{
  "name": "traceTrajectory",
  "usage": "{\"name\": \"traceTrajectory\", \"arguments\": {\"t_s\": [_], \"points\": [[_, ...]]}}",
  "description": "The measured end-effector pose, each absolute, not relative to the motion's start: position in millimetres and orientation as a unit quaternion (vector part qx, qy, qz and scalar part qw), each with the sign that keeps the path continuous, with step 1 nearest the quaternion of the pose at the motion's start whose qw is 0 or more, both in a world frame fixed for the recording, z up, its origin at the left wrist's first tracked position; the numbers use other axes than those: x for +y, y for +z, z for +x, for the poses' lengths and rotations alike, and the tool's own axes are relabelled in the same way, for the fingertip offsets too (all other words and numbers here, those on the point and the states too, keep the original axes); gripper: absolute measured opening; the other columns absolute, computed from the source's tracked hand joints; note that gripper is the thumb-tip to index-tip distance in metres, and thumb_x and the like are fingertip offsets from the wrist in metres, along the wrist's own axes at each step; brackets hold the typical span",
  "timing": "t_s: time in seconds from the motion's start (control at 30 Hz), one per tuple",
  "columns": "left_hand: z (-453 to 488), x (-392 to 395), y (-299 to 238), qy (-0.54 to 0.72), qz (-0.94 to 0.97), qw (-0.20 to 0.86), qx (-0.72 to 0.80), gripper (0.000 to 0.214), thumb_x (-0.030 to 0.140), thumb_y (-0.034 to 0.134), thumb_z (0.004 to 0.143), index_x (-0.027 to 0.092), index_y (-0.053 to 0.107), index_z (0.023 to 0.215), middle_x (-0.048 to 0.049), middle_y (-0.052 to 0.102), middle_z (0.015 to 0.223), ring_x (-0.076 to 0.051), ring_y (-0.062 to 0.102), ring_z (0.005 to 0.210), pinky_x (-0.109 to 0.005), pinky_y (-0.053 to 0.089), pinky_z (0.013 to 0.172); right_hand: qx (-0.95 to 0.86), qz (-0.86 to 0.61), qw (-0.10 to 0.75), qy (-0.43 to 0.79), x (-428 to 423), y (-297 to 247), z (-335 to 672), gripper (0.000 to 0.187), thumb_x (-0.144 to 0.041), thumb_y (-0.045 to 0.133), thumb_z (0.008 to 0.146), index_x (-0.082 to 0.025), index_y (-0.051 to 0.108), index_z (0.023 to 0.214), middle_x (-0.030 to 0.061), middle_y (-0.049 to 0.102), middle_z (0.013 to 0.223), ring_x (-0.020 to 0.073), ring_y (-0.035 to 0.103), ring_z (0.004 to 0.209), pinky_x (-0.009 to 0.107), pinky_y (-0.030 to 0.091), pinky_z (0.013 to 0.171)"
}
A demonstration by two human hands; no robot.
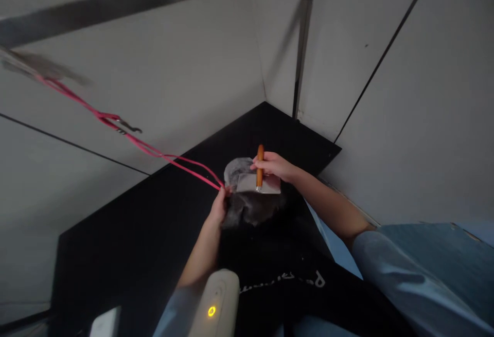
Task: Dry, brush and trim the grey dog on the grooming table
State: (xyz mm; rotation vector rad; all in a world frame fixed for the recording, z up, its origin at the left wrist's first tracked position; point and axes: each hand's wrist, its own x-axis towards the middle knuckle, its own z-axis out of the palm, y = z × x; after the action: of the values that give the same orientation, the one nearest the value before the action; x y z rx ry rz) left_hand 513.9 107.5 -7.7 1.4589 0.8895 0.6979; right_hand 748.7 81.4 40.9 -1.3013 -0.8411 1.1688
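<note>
My right hand is closed round the orange wooden handle of a flat rectangular brush, whose pale pad lies on top of a small grey furry animal. My left hand presses against the animal's left side, fingers closed where a pink leash meets it. The leash runs taut up and left to a blurred anchor point near the wall. The animal stands on a black table; most of its body is hidden by my hands and the brush.
White wall panels with dark metal framing enclose the table's far corner. A white device with a lit yellow indicator sits near my body at the bottom. My black apron with white lettering covers the lower middle.
</note>
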Motion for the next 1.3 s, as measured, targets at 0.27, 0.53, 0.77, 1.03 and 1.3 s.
{"name": "traceTrajectory", "arguments": {"t_s": [0.27,0.53,0.77,1.03,1.3], "points": [[539,79,6,0.378,0.815,0.323,0.298,0.023,0.039,0.064,0.081,0.018,0.069,0.079,-0.0076,0.068,0.090,-0.019,0.065,0.085,-0.034,0.053,0.080,-0.310,-0.596,0.593,0.444,79,20,762,0.016,-0.023,0.063,0.070,-0.018,0.055,0.083,-0.0017,0.062,0.068,0.0121,0.059,0.063,0.022,0.046,0.057],[521,37,-20,0.430,0.819,0.250,0.284,0.017,0.024,0.051,0.090,0.019,0.064,0.079,-0.0079,0.072,0.094,-0.020,0.067,0.091,-0.039,0.053,0.084,-0.361,-0.602,0.510,0.497,76,15,761,0.013,-0.020,0.063,0.073,-0.018,0.055,0.083,-0.0006,0.061,0.068,0.0122,0.059,0.061,0.022,0.046,0.057],[502,27,-29,0.420,0.803,0.289,0.309,0.024,0.027,0.043,0.095,0.020,0.060,0.081,-0.0103,0.073,0.101,-0.020,0.064,0.094,-0.039,0.052,0.082,-0.467,-0.617,0.448,0.447,90,16,744,0.009,-0.017,0.061,0.077,-0.017,0.056,0.084,-0.0016,0.062,0.070,0.0124,0.059,0.062,0.024,0.048,0.061],[494,27,-30,0.433,0.777,0.325,0.321,0.027,0.029,0.039,0.097,0.019,0.055,0.077,-0.0104,0.073,0.097,-0.018,0.066,0.086,-0.033,0.051,0.076,-0.527,-0.652,0.391,0.380,99,15,731,0.007,-0.020,0.060,0.080,-0.018,0.055,0.083,0.0004,0.063,0.076,0.0150,0.062,0.072,0.025,0.047,0.066],[497,31,-33,0.373,0.813,0.330,0.302,0.026,0.026,0.039,0.096,0.020,0.054,0.075,-0.0117,0.074,0.099,-0.019,0.070,0.088,-0.031,0.053,0.072,-0.591,-0.665,0.305,0.338,113,30,732,0.008,-0.024,0.058,0.083,-0.019,0.054,0.088,0.0028,0.065,0.078,0.0172,0.061,0.070,0.025,0.045,0.064]]}}
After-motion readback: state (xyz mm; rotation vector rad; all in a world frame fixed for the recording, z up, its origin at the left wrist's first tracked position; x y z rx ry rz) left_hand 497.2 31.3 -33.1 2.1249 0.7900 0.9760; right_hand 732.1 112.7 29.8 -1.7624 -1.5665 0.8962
